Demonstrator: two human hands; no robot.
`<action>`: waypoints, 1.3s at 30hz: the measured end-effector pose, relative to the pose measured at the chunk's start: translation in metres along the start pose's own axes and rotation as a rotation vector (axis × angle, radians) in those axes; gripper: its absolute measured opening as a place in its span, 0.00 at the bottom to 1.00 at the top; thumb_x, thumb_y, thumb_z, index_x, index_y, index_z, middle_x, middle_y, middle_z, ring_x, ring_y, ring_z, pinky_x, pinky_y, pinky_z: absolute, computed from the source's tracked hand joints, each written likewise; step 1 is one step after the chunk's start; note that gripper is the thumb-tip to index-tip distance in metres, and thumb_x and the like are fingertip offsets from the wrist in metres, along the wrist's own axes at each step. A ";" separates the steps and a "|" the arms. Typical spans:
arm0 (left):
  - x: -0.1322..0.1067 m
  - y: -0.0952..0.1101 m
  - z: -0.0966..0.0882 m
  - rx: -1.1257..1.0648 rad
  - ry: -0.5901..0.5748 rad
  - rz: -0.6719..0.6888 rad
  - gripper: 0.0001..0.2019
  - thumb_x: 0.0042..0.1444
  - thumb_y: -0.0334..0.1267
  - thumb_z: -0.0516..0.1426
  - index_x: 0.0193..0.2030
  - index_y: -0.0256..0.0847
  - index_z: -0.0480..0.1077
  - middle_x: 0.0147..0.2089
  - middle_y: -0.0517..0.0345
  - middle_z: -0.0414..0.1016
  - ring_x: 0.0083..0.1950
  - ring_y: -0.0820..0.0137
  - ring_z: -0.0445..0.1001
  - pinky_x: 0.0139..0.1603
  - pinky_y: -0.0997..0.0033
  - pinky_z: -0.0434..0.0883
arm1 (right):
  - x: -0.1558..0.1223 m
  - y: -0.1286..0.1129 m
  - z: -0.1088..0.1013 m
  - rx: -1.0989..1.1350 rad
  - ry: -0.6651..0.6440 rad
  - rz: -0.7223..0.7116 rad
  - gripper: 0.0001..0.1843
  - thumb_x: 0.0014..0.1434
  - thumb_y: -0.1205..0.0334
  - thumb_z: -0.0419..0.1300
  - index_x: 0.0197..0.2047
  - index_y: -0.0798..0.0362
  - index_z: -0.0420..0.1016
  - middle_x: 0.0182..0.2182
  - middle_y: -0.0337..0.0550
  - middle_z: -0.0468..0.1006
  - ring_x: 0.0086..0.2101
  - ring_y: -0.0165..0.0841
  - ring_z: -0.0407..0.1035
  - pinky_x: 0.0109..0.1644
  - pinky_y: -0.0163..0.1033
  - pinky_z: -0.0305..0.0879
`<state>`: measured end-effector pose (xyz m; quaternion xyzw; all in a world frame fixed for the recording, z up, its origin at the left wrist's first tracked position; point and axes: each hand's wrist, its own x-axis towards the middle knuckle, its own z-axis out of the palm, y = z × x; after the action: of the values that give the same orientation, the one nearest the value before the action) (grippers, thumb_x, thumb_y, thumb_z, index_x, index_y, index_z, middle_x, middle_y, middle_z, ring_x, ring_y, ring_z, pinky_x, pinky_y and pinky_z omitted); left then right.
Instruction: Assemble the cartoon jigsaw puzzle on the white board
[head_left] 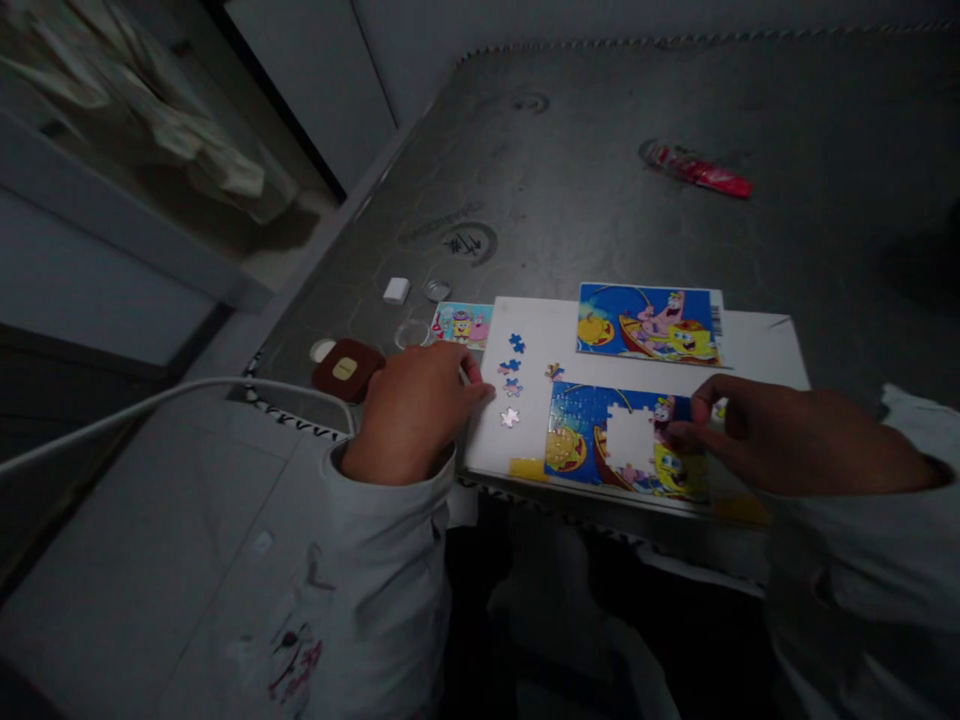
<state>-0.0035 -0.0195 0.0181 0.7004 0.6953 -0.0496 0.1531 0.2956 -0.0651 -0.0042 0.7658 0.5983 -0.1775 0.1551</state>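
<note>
A jigsaw puzzle [574,410] with a blue cartoon picture lies on a white board [540,320], with a white gap in its middle. My right hand [795,435] is at its upper right edge, thumb and forefinger bent together in a pinch; what they hold, if anything, is hidden. A small yellow patch shows beside these fingers. My left hand [412,405] hovers at the board's left edge, thumb and forefinger a little apart, with nothing visible between them. Close to it, several loose puzzle pieces [512,387] form a column, one of them pale. Another loose piece [554,371] lies above the puzzle.
Above the puzzle lies a matching picture card [649,322]. Left of the board are a smaller card [461,325], a brown case [346,369], a white block [397,290] and clear round lids [437,290]. A white cable [187,385] crosses at left. A red wrapper [701,172] lies farther back.
</note>
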 end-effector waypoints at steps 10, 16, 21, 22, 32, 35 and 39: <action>0.006 -0.001 0.003 -0.081 0.046 0.010 0.06 0.58 0.43 0.67 0.41 0.47 0.81 0.42 0.54 0.83 0.44 0.57 0.79 0.45 0.60 0.70 | 0.007 -0.001 -0.001 0.008 -0.030 -0.015 0.18 0.55 0.37 0.60 0.32 0.42 0.72 0.24 0.40 0.78 0.23 0.41 0.72 0.28 0.43 0.62; 0.005 0.005 0.005 -0.101 0.055 0.017 0.06 0.59 0.43 0.67 0.41 0.46 0.83 0.42 0.52 0.84 0.44 0.57 0.79 0.46 0.58 0.72 | 0.007 -0.002 -0.003 0.038 -0.048 -0.016 0.21 0.55 0.34 0.57 0.32 0.43 0.72 0.25 0.43 0.79 0.23 0.43 0.73 0.29 0.45 0.63; 0.007 0.006 0.008 -0.123 0.070 0.008 0.06 0.59 0.42 0.66 0.41 0.46 0.83 0.42 0.52 0.84 0.45 0.56 0.79 0.47 0.56 0.72 | 0.007 -0.001 -0.003 0.069 -0.048 -0.020 0.20 0.54 0.35 0.58 0.31 0.43 0.71 0.24 0.42 0.79 0.24 0.43 0.74 0.30 0.46 0.64; 0.007 0.006 0.008 -0.128 0.069 0.010 0.06 0.59 0.42 0.66 0.41 0.46 0.83 0.42 0.52 0.84 0.45 0.56 0.79 0.48 0.56 0.72 | 0.007 -0.001 -0.003 0.071 -0.052 -0.015 0.19 0.54 0.35 0.58 0.31 0.42 0.71 0.25 0.42 0.80 0.24 0.43 0.74 0.30 0.46 0.64; 0.014 0.002 0.010 -0.101 0.118 0.067 0.06 0.62 0.40 0.64 0.43 0.45 0.82 0.45 0.53 0.85 0.49 0.56 0.80 0.51 0.56 0.73 | 0.010 0.008 0.005 0.062 -0.011 -0.056 0.19 0.56 0.36 0.59 0.32 0.43 0.71 0.25 0.41 0.80 0.22 0.41 0.72 0.29 0.45 0.61; 0.015 0.008 0.013 -0.112 0.111 0.095 0.06 0.62 0.40 0.65 0.44 0.45 0.82 0.46 0.54 0.85 0.50 0.56 0.79 0.52 0.56 0.73 | 0.010 0.012 0.008 0.072 0.003 -0.044 0.19 0.54 0.35 0.60 0.31 0.43 0.70 0.24 0.40 0.80 0.21 0.40 0.71 0.28 0.44 0.60; 0.017 0.013 0.015 -0.121 0.094 0.097 0.07 0.61 0.39 0.65 0.46 0.45 0.81 0.47 0.55 0.85 0.50 0.56 0.80 0.50 0.57 0.72 | 0.009 0.016 0.009 0.101 0.050 -0.076 0.21 0.52 0.33 0.58 0.33 0.42 0.71 0.24 0.41 0.79 0.21 0.42 0.71 0.27 0.45 0.59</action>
<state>0.0120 -0.0072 0.0014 0.7242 0.6689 0.0330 0.1644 0.3120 -0.0652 -0.0163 0.7537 0.6208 -0.1940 0.0946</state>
